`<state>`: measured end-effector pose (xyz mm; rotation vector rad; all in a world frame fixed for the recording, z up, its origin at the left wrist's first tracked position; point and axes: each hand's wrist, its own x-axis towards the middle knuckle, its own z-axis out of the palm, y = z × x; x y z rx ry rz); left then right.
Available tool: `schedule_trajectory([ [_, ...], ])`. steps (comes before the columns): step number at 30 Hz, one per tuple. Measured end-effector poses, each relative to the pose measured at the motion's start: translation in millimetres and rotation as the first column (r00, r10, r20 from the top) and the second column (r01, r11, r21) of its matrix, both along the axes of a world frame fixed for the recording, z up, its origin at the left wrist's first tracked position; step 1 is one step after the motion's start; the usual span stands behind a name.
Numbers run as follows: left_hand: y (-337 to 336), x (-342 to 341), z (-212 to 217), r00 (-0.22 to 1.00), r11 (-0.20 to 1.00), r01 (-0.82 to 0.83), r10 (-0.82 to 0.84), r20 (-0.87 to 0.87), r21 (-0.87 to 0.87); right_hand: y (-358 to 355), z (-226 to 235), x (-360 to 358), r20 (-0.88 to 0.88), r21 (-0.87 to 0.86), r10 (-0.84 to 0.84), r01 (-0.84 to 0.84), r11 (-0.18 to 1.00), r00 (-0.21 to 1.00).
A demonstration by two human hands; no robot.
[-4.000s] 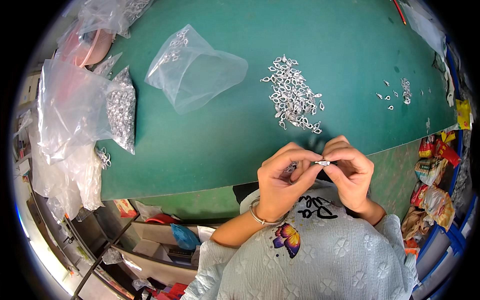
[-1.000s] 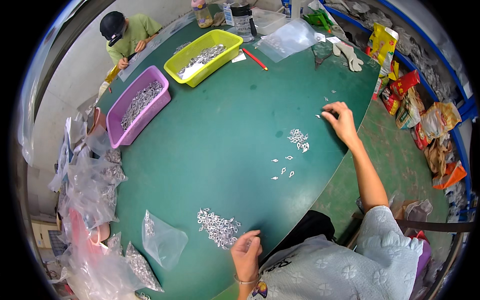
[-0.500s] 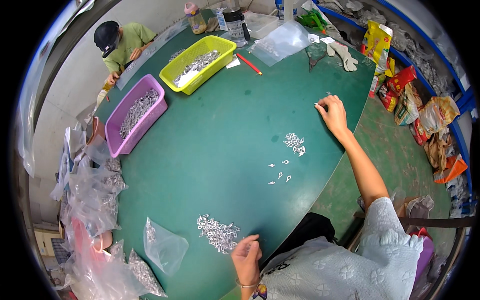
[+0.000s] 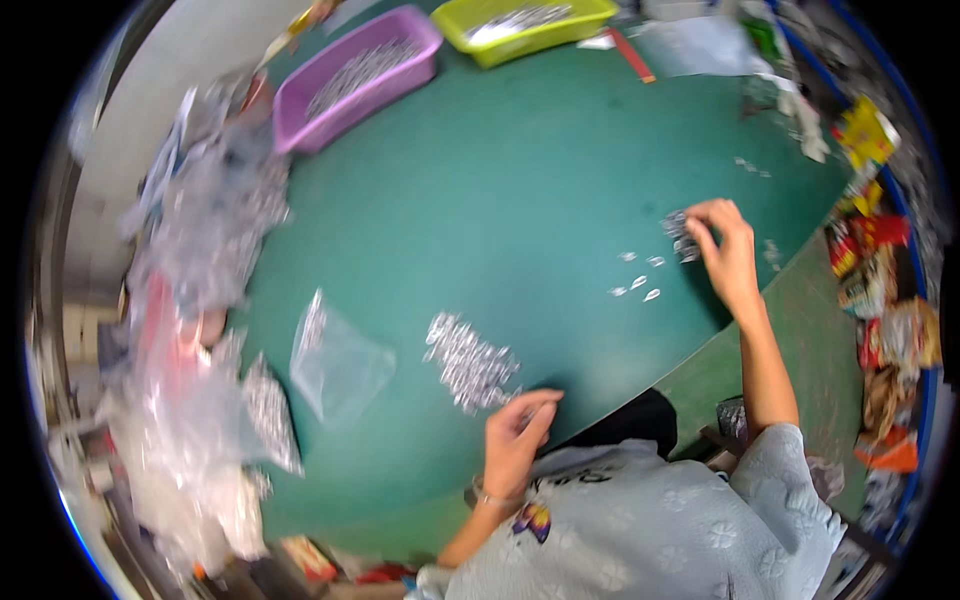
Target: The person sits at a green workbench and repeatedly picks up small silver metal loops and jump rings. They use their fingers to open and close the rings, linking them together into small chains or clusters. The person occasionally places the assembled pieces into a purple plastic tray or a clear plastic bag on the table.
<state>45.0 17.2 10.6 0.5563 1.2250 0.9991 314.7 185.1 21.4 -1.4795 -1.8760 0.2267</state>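
My right hand point(image 4: 728, 250) is over a small heap of silver clasps point(image 4: 680, 235) at the right of the green table. Its bent fingertips touch the heap's edge, and a gap shows between thumb and forefinger. Several single clasps point(image 4: 638, 284) lie loose just left of it. Close to the table's near edge, my left hand point(image 4: 515, 440) is curled, thumb against the bent fingers; whatever it may hold is hidden. Directly beyond that hand spreads a larger pile of silver clasps point(image 4: 468, 365). The picture is smeared by motion, so fine detail is lost.
A clear plastic bag point(image 4: 345, 365) lies left of the larger pile, with filled bags point(image 4: 270, 415) along the left edge. At the back stand a purple basket point(image 4: 430, 60) and a yellow-green basket point(image 4: 600, 12), both holding metal parts. A red pen point(image 4: 632, 55) and white glove point(image 4: 805, 125) lie far right.
The view has shifted toward the near left. My right hand has come back from the table's far right to the small heap, its pinch loosened. My left hand remains beside the larger pile.
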Motion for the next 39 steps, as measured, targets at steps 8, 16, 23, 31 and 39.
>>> schedule_trajectory([
  [8,-15,-7,-2,0.985,0.997,0.073,-0.072,0.158,0.0,-67,-14,-149,-0.126,-0.186,0.628,-0.64,0.746,0.768],
  [16,-21,-20,-3,0.953,0.999,0.007,-0.019,0.304,0.041,-62,-25,-166,-0.013,-0.122,0.592,-0.589,0.799,0.805],
  [23,-16,-21,0,0.965,0.952,-0.261,0.256,0.054,0.159,-86,-11,-155,-0.559,-0.461,0.32,-0.608,0.646,0.765],
  [31,-13,-24,-6,0.952,0.942,-0.305,0.305,0.02,0.138,-59,-9,-121,-0.059,-0.121,0.475,-0.479,0.87,0.878],
  [39,-8,-13,7,0.967,0.963,-0.252,0.254,-0.01,0.093,41,-27,132,0.128,0.106,-0.571,0.561,0.821,0.811],
])
